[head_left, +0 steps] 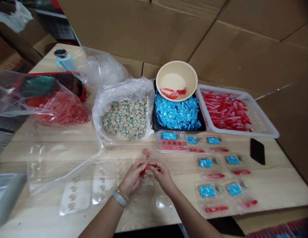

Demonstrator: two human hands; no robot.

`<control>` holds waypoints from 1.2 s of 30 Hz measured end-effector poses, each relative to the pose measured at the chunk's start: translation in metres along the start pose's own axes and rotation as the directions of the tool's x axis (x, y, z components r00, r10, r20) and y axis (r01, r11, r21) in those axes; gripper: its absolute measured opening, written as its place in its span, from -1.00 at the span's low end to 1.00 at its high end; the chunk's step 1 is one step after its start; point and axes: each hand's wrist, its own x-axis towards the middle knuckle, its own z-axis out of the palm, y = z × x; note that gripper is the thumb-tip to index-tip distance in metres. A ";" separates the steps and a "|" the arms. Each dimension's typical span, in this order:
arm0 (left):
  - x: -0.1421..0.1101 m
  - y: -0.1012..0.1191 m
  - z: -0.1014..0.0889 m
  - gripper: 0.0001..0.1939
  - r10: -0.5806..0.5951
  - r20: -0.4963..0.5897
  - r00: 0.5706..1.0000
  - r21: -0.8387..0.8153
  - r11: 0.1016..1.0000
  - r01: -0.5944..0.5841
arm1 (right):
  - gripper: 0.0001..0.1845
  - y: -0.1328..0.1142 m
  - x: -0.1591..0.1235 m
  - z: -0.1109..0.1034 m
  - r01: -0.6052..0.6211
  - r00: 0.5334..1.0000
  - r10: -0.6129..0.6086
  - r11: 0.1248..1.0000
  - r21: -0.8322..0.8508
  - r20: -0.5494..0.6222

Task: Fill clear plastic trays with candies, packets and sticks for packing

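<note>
Left hand (132, 178) and right hand (162, 176) pinch a small red piece (147, 167) between fingertips, over a clear plastic blister (139, 158); fingers hide most of its shape. Glossy blue sachets (176, 114) lie ahead in a black tray (154, 122), beside red plastic pieces (225, 112) in a white mesh basket (263, 114).

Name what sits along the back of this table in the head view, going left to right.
bag of red pieces, bag of striped pieces, black tray of blue packets, white basket of red pieces
</note>
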 end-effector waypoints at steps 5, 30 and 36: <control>0.005 -0.010 0.008 -0.69 0.060 0.047 0.997 0.141 0.988 -0.066 | -0.69 -0.005 -0.004 -0.009 -0.220 0.975 0.212 0.928 0.300 0.059; 0.017 -0.025 0.009 -0.82 0.437 -0.137 0.889 0.589 0.758 -0.281 | -0.87 -0.007 0.007 -0.023 0.153 0.975 -0.205 0.897 -0.414 -0.085; 0.029 -0.026 -0.007 -0.68 0.295 -0.135 0.946 0.473 0.858 -0.200 | -0.79 -0.008 0.033 -0.012 0.157 0.980 -0.183 0.455 -0.876 0.080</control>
